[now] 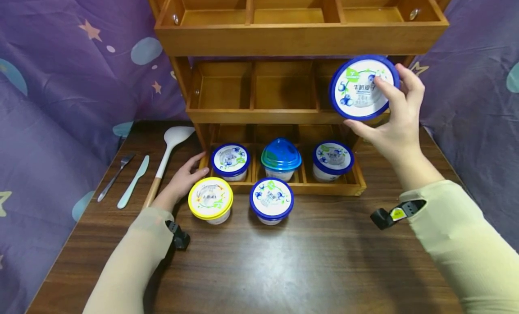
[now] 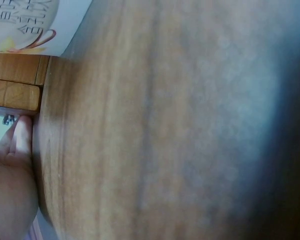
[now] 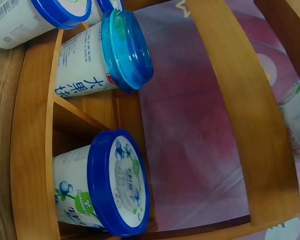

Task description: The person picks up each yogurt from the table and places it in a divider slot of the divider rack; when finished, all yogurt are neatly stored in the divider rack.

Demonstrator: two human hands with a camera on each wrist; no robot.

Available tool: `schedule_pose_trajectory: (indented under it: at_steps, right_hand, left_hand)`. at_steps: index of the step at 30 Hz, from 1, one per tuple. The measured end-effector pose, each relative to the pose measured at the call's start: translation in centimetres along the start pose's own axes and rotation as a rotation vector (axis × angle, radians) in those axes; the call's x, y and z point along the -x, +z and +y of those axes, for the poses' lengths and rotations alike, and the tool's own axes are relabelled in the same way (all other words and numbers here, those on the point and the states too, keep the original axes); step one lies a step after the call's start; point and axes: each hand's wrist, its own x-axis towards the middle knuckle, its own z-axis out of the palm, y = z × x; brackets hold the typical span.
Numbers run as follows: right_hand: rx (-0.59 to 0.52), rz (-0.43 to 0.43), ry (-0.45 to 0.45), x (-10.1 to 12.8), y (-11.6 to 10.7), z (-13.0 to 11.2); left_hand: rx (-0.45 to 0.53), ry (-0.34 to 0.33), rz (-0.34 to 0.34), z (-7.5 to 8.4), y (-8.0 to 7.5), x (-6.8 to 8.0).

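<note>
Counter (image 1: 259,264) carried two loose tubs (image 1: 271,199), seemingly left to shelve; bottom tier (image 1: 316,189) held three; right grip (image 1: 399,113) pinched a blue-lidded tub (image 1: 363,88), unplaced, before middle tier (image 1: 259,116); left grip (image 1: 182,181) lay loose beside rack (image 1: 300,40).

The round tub (image 1: 358,102) has a closed lid, white with printed blueberries and green leaves inside a dark blue rim. Held aloft, it tilts its lid toward the head camera, before the middle tier's right compartment of the upright, honey-brown wooden rack (image 1: 300,40).
</note>
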Motion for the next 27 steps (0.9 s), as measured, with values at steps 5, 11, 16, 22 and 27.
schedule_pose_trajectory:
  at_steps: [5,11,16,22,27]
  right_hand:
    - [-0.009,-0.022,0.031,0.0,0.6,0.4]
    - [-0.004,-0.001,0.049,-0.1,1.3,0.7]
    - [0.007,-0.021,0.118,-0.3,1.7,0.8]
    - [0.055,-0.078,0.204,-1.0,1.6,0.8]
    - [0.055,-0.111,0.259,-1.3,1.6,0.9]
  left_hand:
    - [0.002,0.011,0.005,-0.1,0.0,0.0]
    - [0.013,0.021,0.005,-0.1,0.0,0.0]
    - [0.012,0.027,0.003,-0.2,0.0,-0.1]
    - [0.013,0.041,0.005,-0.4,0.0,-0.2]
    - [0.011,0.034,0.003,-0.3,0.0,-0.2]
